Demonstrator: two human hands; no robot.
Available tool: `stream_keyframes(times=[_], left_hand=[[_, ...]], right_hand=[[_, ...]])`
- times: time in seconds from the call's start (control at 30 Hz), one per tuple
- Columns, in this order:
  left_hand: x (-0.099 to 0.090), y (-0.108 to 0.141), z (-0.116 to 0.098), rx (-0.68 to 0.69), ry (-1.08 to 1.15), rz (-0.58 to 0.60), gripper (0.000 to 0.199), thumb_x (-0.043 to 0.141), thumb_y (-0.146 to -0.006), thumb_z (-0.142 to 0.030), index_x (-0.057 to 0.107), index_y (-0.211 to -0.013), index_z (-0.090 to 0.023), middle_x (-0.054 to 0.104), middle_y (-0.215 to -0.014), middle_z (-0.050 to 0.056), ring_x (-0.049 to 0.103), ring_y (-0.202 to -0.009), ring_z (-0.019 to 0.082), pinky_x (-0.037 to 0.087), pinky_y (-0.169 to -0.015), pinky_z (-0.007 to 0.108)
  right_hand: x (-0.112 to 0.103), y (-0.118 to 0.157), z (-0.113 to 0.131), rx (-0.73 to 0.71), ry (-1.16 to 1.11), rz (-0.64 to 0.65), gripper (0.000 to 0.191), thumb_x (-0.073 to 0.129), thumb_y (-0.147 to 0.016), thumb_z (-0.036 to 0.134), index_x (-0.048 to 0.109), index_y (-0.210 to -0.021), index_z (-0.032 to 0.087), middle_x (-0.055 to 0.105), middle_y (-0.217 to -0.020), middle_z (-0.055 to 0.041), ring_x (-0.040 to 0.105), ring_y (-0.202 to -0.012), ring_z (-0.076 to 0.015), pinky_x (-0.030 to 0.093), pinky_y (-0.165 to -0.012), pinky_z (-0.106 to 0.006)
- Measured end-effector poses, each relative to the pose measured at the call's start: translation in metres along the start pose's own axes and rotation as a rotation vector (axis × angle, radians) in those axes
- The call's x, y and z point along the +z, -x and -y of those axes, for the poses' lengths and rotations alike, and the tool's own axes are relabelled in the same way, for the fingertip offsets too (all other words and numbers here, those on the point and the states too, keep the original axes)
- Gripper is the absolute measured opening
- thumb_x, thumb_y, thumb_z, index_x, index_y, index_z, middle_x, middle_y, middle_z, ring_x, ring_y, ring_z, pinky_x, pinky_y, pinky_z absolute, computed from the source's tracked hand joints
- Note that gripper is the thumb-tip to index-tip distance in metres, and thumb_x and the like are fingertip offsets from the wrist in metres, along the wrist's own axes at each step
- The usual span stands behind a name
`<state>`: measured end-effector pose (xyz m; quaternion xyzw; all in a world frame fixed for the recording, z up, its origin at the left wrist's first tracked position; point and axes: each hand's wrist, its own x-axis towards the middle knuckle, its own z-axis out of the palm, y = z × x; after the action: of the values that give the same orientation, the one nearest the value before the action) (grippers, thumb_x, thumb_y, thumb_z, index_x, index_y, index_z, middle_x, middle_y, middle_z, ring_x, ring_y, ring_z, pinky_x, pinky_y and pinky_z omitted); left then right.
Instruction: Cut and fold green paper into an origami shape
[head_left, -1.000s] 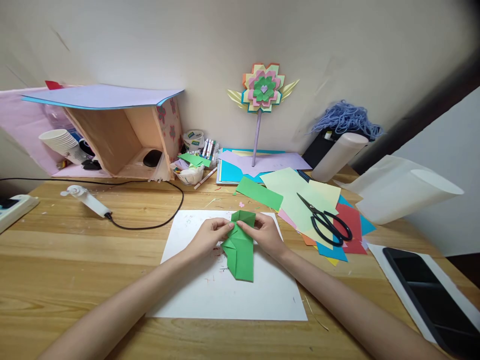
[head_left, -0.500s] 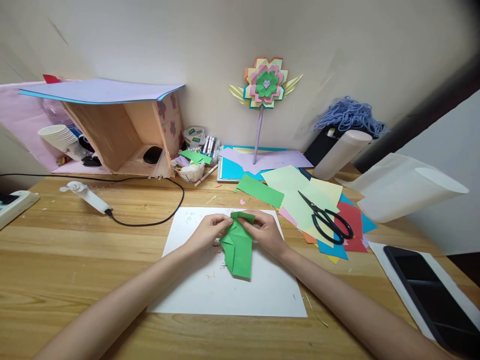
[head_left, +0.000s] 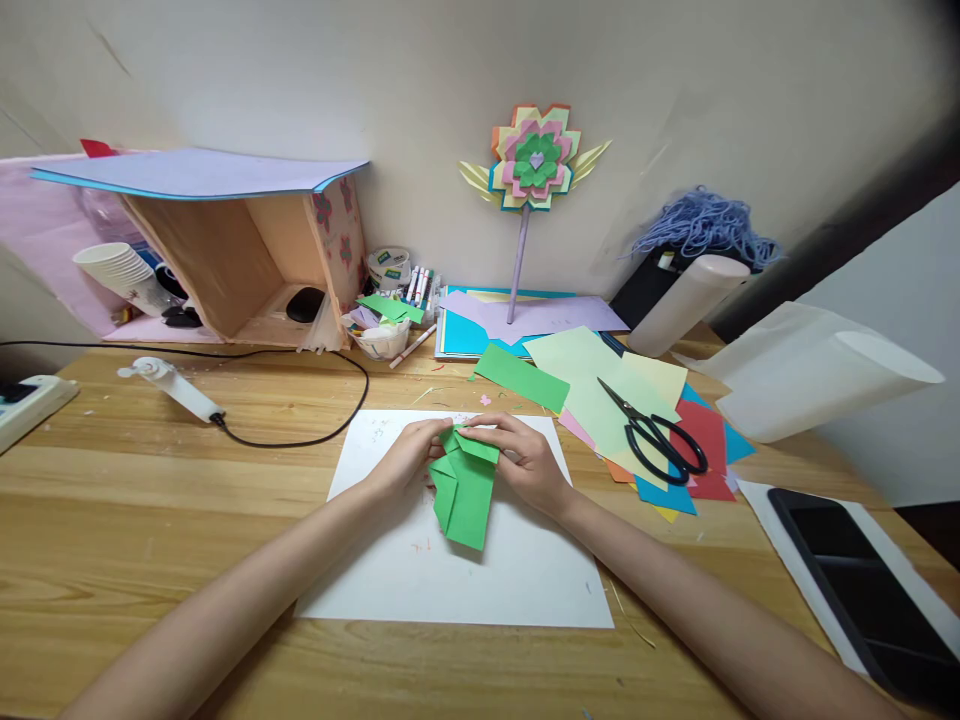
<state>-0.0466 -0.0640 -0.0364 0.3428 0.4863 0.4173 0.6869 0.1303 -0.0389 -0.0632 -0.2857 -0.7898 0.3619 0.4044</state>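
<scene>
A piece of green paper (head_left: 469, 500), partly folded, is held between my two hands above a white sheet (head_left: 540, 580). Creased flaps show along its left side, and its top end is bent over. My left hand (head_left: 409, 455) pinches the upper left corner between thumb and fingers. At the upper right, my right hand (head_left: 525, 465) has its fingers over the top fold, with the thumb by the right edge. The lower end of the paper hangs free, tilted a little to the left.
Black-handled scissors (head_left: 652, 435) lie on coloured papers (head_left: 577, 365) at the right. A glue gun (head_left: 176, 390) with its black cord is at the left. Behind stand a cardboard box (head_left: 247, 240), a paper flower (head_left: 536, 160) and a basket of scraps (head_left: 382, 340). A phone (head_left: 862, 590) lies front right.
The green paper has shifted slightly left and tilted. Its top strip is folded further down, and my right fingers have moved from gripping its edge to lying across the fold.
</scene>
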Motion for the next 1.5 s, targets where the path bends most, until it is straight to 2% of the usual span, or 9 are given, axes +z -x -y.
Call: stream_keyframes(times=[0.23,0.7,0.87,1.0,1.13,1.23,1.3,1.4,1.5], left_hand=[[0.002,0.004,-0.004,0.026,-0.042,0.019,0.036,0.068,-0.065,-0.048,0.062,-0.072,-0.013,0.053,-0.054,0.000,0.055,-0.057,0.014,0.034,-0.049,0.022],[-0.003,0.001,0.002,0.029,-0.015,0.019,0.035,0.065,-0.070,-0.048,0.060,-0.076,-0.014,0.054,-0.061,0.000,0.049,-0.053,0.010,0.034,-0.049,0.020],[-0.013,-0.005,0.000,0.111,-0.148,0.111,0.033,0.066,-0.072,-0.042,0.061,-0.085,-0.012,0.059,-0.075,0.004,0.056,-0.068,0.013,0.039,-0.058,0.022],[-0.012,-0.005,0.000,0.120,-0.191,0.171,0.050,0.080,-0.054,-0.024,0.057,-0.097,-0.015,0.063,-0.096,0.010,0.058,-0.091,0.021,0.043,-0.077,0.028],[-0.003,-0.004,0.002,0.090,-0.195,0.076,0.046,0.080,-0.052,-0.021,0.055,-0.090,-0.016,0.061,-0.086,0.006,0.059,-0.083,0.020,0.045,-0.071,0.028],[-0.001,-0.003,0.002,0.102,-0.160,0.004,0.040,0.076,-0.058,-0.030,0.053,-0.089,-0.017,0.061,-0.080,0.003,0.059,-0.074,0.017,0.045,-0.066,0.027],[-0.002,-0.003,0.002,0.128,-0.156,-0.036,0.037,0.071,-0.064,-0.034,0.053,-0.093,-0.018,0.062,-0.084,0.005,0.059,-0.077,0.017,0.044,-0.069,0.028],[-0.005,-0.003,0.003,0.185,-0.241,-0.050,0.030,0.061,-0.074,-0.038,0.056,-0.095,-0.017,0.064,-0.092,0.007,0.058,-0.085,0.019,0.043,-0.075,0.029],[-0.007,-0.002,0.009,0.272,-0.402,-0.049,0.026,0.050,-0.082,-0.038,0.058,-0.095,-0.017,0.062,-0.089,0.006,0.056,-0.082,0.018,0.041,-0.074,0.029]], right_hand=[[0.001,-0.001,0.000,-0.003,0.038,-0.002,0.050,0.041,-0.077,0.003,0.062,-0.112,0.032,0.060,-0.114,-0.0029,0.056,-0.105,-0.0188,0.045,-0.089,-0.036],[0.001,-0.003,0.004,0.059,-0.003,0.003,0.041,0.045,-0.081,0.010,0.063,-0.110,0.033,0.060,-0.111,-0.0039,0.056,-0.103,-0.0191,0.045,-0.091,-0.036],[0.000,-0.009,0.009,0.143,-0.100,0.010,0.037,0.047,-0.083,0.017,0.061,-0.112,0.034,0.060,-0.110,-0.0037,0.056,-0.104,-0.0201,0.046,-0.089,-0.035],[0.001,-0.013,0.009,0.282,-0.158,-0.068,0.027,0.047,-0.086,0.028,0.063,-0.108,0.029,0.063,-0.105,-0.0051,0.058,-0.099,-0.0216,0.048,-0.082,-0.033],[0.002,-0.014,-0.003,0.453,-0.306,-0.179,0.024,0.050,-0.085,0.038,0.063,-0.097,0.022,0.066,-0.089,-0.0054,0.061,-0.085,-0.0220,0.049,-0.075,-0.033],[0.001,-0.014,-0.013,0.540,-0.335,-0.252,0.026,0.056,-0.079,0.046,0.059,-0.083,0.021,0.063,-0.072,-0.0027,0.060,-0.070,-0.0205,0.049,-0.063,-0.031],[0.000,-0.013,-0.016,0.581,-0.326,-0.248,0.030,0.055,-0.078,0.049,0.058,-0.082,0.020,0.062,-0.069,-0.0023,0.059,-0.065,-0.0197,0.048,-0.058,-0.030],[-0.005,-0.014,-0.013,0.567,-0.295,-0.219,0.033,0.056,-0.077,0.047,0.059,-0.094,0.019,0.066,-0.083,-0.0054,0.061,-0.075,-0.0211,0.049,-0.067,-0.033],[-0.010,-0.017,-0.007,0.487,-0.200,-0.206,0.032,0.062,-0.075,0.039,0.060,-0.102,0.022,0.062,-0.112,-0.0060,0.054,-0.107,-0.0230,0.042,-0.091,-0.037]])
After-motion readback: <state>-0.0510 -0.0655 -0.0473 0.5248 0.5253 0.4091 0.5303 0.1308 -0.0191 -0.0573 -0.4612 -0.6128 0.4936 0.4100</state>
